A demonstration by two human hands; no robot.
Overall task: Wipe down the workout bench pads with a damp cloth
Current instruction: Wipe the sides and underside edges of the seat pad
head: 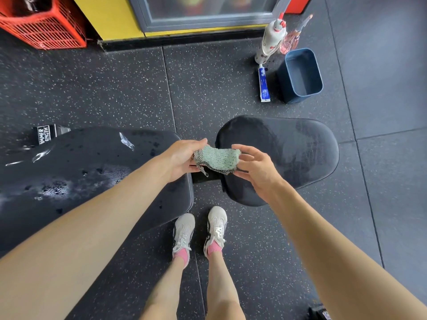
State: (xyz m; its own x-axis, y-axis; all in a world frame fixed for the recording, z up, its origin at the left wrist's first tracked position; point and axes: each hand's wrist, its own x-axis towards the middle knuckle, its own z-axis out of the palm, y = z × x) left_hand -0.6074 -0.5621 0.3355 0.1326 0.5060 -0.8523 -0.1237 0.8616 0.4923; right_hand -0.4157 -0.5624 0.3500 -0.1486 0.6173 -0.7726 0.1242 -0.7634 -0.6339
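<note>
A small green cloth point(218, 159) with a checked border is held above the gap between the two black bench pads. My left hand point(182, 158) grips its left side. My right hand point(255, 165) touches its right edge with fingers spread and curled. The long back pad point(92, 174) lies at the left, wet with droplets and shiny streaks. To the right sits the rounded seat pad point(295, 153), which shows faint damp smears.
A dark blue bin point(300, 75), a blue-and-white tube point(264, 85), a white spray bottle point(271, 39) and a pink spray bottle point(292, 39) stand on the speckled rubber floor behind the seat pad. A red crate point(44, 28) sits far left. My feet in white shoes point(201, 232) stand below the pads.
</note>
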